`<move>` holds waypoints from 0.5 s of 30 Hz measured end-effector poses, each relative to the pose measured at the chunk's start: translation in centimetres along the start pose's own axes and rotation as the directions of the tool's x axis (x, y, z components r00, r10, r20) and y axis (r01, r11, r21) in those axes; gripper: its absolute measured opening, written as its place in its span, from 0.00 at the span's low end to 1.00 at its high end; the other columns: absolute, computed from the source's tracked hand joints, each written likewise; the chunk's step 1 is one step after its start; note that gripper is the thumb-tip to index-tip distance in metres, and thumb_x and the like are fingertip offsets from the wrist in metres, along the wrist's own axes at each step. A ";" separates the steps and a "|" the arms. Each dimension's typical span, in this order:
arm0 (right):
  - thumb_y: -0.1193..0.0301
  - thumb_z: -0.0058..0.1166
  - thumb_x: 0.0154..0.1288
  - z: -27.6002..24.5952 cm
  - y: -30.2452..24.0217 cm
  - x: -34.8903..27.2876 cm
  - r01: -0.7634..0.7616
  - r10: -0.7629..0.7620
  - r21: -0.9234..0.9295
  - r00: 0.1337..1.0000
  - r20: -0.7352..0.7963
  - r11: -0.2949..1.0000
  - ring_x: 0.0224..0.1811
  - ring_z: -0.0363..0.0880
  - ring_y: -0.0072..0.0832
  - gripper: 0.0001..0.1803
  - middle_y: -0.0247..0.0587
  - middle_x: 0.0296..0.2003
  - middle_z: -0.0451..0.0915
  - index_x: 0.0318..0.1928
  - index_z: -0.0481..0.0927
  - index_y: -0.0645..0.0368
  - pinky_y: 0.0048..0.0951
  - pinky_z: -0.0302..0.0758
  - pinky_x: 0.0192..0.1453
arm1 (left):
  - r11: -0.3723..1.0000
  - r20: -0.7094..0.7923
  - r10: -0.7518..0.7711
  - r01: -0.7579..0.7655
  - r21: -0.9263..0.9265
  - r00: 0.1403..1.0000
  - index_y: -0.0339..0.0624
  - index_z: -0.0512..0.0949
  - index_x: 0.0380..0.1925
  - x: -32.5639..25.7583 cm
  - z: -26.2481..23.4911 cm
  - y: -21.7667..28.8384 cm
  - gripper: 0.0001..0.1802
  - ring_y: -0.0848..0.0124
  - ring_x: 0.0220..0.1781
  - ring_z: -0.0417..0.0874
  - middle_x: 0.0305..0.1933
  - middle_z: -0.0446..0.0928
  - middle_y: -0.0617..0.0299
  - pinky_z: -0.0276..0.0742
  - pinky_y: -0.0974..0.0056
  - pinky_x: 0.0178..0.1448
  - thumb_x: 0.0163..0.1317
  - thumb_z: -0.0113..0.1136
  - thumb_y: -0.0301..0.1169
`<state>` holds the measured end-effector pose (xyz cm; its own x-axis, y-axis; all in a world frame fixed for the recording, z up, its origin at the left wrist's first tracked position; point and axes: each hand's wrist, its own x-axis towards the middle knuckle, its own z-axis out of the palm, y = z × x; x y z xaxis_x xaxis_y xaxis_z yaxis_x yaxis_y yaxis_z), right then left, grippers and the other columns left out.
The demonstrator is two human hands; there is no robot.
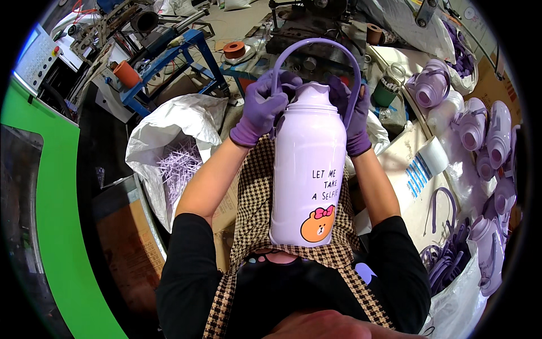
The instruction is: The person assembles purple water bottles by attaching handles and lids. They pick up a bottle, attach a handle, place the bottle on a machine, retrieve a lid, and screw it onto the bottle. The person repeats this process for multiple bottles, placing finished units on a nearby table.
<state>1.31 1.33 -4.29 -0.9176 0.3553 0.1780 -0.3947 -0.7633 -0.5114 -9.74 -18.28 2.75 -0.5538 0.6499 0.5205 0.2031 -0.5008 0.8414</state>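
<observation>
A lilac thermos jug with printed black lettering and a cartoon bear stands against my apron, its spouted top away from me. A purple arched handle loops over the top. My left hand, in a purple glove, is closed round the handle's left end beside the jug's neck. On the other side my right hand, gloved alike, grips the handle's right end, its fingers partly hidden behind the handle and the neck.
Left of me, a white sack holds thin purple plastic scraps. On the right are several lilac jug bodies, a roll of white labels and a bag of loose purple handles. Ahead stands a dark machine; a blue metal stand is at far left.
</observation>
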 end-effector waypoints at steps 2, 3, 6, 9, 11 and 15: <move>0.32 0.39 0.71 -0.3 0.5 0.5 0.000 0.002 -0.020 0.997 0.074 1.000 0.65 0.75 0.46 0.50 0.57 0.65 0.75 0.73 0.64 0.66 0.47 0.67 0.74 | 0.789 0.198 0.388 -0.435 0.433 0.900 0.40 0.82 0.37 0.1 -0.4 0.8 0.12 0.64 0.49 0.82 0.47 0.82 0.60 0.77 0.61 0.57 0.52 0.60 0.30; 0.32 0.38 0.71 0.2 0.4 0.5 0.011 -0.007 -0.037 0.995 0.101 0.999 0.65 0.75 0.46 0.51 0.56 0.65 0.75 0.74 0.62 0.66 0.47 0.67 0.74 | 0.556 0.353 0.513 -0.616 0.558 0.782 0.42 0.82 0.37 0.5 -0.1 1.4 0.12 0.61 0.51 0.82 0.48 0.82 0.59 0.77 0.59 0.60 0.50 0.61 0.30; 0.37 0.40 0.74 2.5 0.0 -0.7 -0.106 0.126 -0.117 0.976 0.178 0.987 0.64 0.76 0.45 0.45 0.54 0.64 0.75 0.75 0.59 0.62 0.46 0.70 0.73 | 0.203 0.729 0.594 -0.941 0.272 0.339 0.52 0.83 0.34 -0.2 0.7 2.7 0.10 0.58 0.60 0.80 0.54 0.82 0.61 0.76 0.46 0.66 0.49 0.67 0.30; 0.42 0.47 0.74 1.8 0.7 0.0 -0.174 0.167 -0.005 0.939 0.302 0.985 0.59 0.80 0.42 0.41 0.51 0.60 0.79 0.73 0.63 0.61 0.43 0.75 0.67 | 0.294 0.650 0.564 -0.859 0.419 0.510 0.47 0.83 0.42 0.0 1.5 3.8 0.10 0.63 0.51 0.82 0.53 0.81 0.61 0.77 0.51 0.61 0.60 0.63 0.29; 0.45 0.48 0.74 1.3 -0.2 0.3 -0.152 0.164 -0.068 0.954 0.249 0.986 0.58 0.81 0.39 0.37 0.51 0.58 0.80 0.69 0.69 0.62 0.41 0.76 0.66 | 0.755 0.216 0.448 -0.496 0.429 0.868 0.42 0.83 0.41 0.2 2.3 2.2 0.09 0.64 0.46 0.80 0.50 0.79 0.59 0.76 0.55 0.57 0.63 0.60 0.29; 0.46 0.46 0.75 0.1 -1.3 0.4 -0.132 0.182 -0.237 0.962 0.202 0.962 0.56 0.82 0.35 0.33 0.48 0.57 0.81 0.63 0.75 0.61 0.38 0.76 0.65 | 0.878 0.058 0.266 -0.267 0.397 0.962 0.33 0.82 0.38 0.0 3.3 0.3 0.10 0.64 0.56 0.75 0.51 0.77 0.55 0.71 0.58 0.63 0.64 0.55 0.28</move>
<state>1.41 2.39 -3.47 -0.9641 0.0944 0.2481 -0.2480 -0.6535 -0.7151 -7.05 -16.55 3.44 -0.4319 0.5251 0.7333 0.6470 -0.3861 0.6575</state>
